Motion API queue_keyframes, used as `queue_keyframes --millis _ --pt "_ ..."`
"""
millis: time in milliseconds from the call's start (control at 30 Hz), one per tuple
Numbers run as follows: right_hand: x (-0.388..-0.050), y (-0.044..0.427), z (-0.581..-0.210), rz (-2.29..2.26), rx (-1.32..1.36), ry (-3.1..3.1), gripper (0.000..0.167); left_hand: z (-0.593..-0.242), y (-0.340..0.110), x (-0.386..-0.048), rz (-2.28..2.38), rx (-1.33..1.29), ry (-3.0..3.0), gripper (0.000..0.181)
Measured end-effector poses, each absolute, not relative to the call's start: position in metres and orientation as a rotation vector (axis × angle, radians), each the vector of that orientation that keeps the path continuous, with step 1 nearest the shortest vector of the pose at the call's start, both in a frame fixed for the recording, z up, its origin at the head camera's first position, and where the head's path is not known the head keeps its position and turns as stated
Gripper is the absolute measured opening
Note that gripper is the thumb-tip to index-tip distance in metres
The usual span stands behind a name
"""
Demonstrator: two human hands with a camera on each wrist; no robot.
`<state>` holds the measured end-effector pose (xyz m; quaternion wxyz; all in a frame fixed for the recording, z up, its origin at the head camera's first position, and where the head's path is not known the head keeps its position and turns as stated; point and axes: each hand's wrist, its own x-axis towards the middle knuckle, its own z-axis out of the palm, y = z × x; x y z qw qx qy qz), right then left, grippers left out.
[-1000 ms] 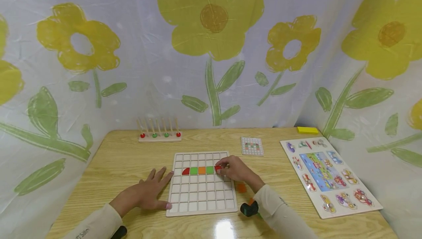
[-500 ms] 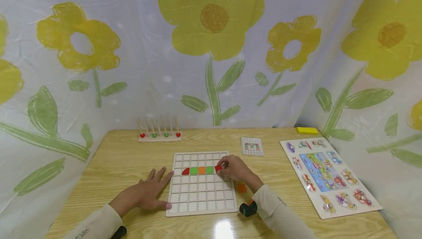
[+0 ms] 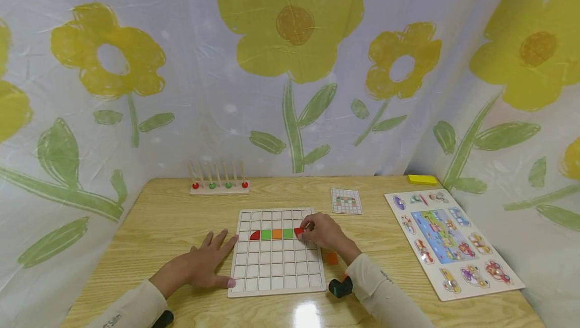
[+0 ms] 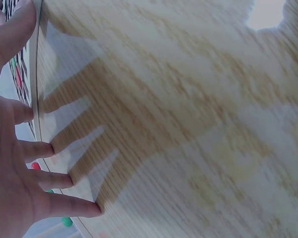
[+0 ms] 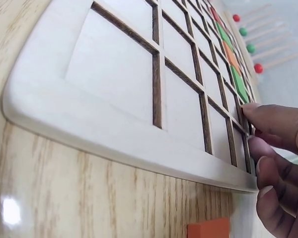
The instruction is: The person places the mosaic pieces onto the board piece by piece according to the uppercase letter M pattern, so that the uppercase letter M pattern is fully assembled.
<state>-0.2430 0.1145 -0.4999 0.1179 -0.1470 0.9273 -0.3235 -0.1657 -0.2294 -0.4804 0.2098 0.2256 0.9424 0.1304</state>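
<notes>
Wooden tabletop (image 3: 181,217): right hand (image 3: 321,231) pinching red piece (image 3: 297,231), partly finger-hidden, at grid board (image 3: 277,257); left hand (image 3: 203,265) spread at board's left edge.

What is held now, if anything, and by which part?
The right hand pinches the red piece around its right side; exact contact is hidden. Left hand: nothing.

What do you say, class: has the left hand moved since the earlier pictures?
No; in the head view, the left hand shows no visible shift either way against the grid board, lying at the same place along its left edge.
</notes>
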Motion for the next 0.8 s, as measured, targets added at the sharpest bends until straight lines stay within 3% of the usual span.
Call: queue_keyframes --millis 800 --pt "-0.2412 0.1137 -0.4972 -0.913 -0.429 2.713 0.010 -0.4830 -0.2299 -0.1668 0.349 0.627 2.628 0.111"
